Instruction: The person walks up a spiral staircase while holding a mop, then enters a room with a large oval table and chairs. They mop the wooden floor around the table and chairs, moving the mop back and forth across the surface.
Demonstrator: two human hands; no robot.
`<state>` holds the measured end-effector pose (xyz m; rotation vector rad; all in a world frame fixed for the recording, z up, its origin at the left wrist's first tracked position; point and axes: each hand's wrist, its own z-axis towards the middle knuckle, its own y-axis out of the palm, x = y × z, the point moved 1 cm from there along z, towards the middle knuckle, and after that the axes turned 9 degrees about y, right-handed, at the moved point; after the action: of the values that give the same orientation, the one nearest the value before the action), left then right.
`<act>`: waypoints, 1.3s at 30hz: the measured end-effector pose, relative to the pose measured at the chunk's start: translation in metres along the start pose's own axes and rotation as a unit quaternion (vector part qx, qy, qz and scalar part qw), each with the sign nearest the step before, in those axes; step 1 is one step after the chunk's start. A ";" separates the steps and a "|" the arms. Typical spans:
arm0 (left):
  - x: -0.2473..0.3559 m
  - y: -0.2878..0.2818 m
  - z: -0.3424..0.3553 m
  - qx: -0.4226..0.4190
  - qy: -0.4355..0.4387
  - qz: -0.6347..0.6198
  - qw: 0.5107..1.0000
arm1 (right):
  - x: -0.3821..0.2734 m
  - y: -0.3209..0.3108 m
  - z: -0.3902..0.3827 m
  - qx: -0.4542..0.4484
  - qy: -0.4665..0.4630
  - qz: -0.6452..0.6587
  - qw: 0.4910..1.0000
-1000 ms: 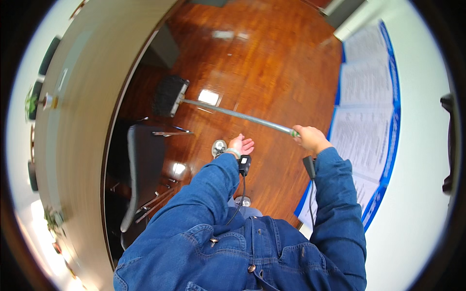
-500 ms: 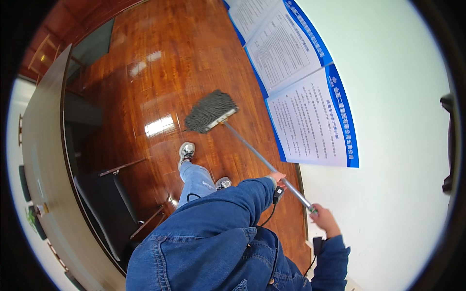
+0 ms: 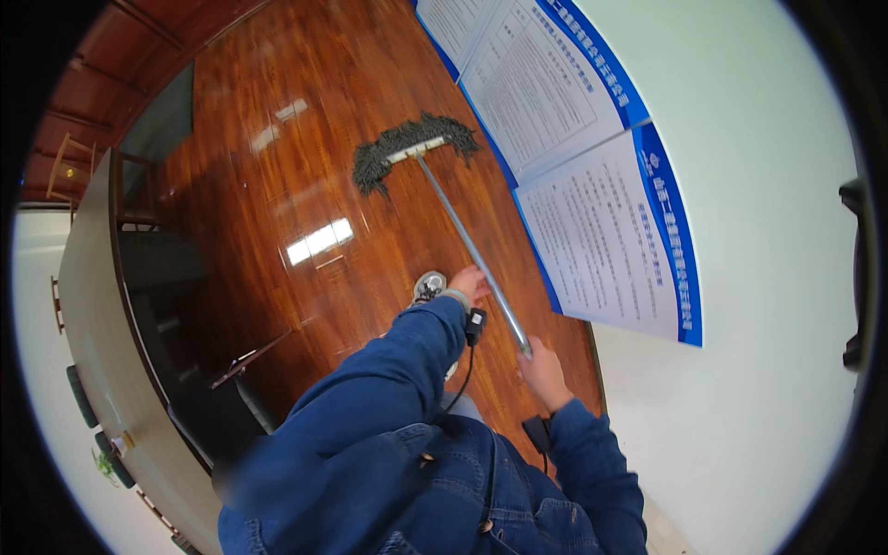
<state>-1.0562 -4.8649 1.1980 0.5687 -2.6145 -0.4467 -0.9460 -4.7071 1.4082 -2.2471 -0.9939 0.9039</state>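
Note:
A mop with a grey string head (image 3: 412,146) on a white bar lies against the glossy wooden floor (image 3: 268,185). Its metal pole (image 3: 462,231) slants back toward me. My left hand (image 3: 470,285) is closed around the middle of the pole. Closer to me, my right hand (image 3: 543,375) grips the pole's top end. Both wrists carry small black boxes with cables, and blue denim sleeves cover my arms. One of my shoes (image 3: 428,285) shows just beyond my left wrist.
Along the right, a white wall (image 3: 758,277) carries blue-edged printed posters (image 3: 601,231). A long table (image 3: 83,296) runs down the left, with a black chair (image 3: 217,416) beside it. Dark red panelling (image 3: 111,74) stands at the far left.
The mop head has moved forward and slightly right, and its strands have spread. Both hands have shifted left and forward with the pole. My feet and body have moved too.

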 end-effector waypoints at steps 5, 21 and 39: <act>0.153 -0.049 0.004 0.056 0.061 0.019 0.996 | -0.137 -0.017 0.168 0.006 -0.036 0.069 0.997; 0.037 0.022 0.022 0.065 -0.027 -0.043 0.997 | -0.005 -0.123 0.154 0.020 -0.068 0.015 0.997; -0.426 0.360 -0.085 -0.023 -0.244 -0.340 0.908 | 0.316 -0.351 -0.225 0.061 -0.094 -0.481 0.870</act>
<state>-0.7785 -4.3789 1.2687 1.5367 -2.7728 -0.9661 -0.7712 -4.2917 1.6746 -1.2587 -1.8242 0.6714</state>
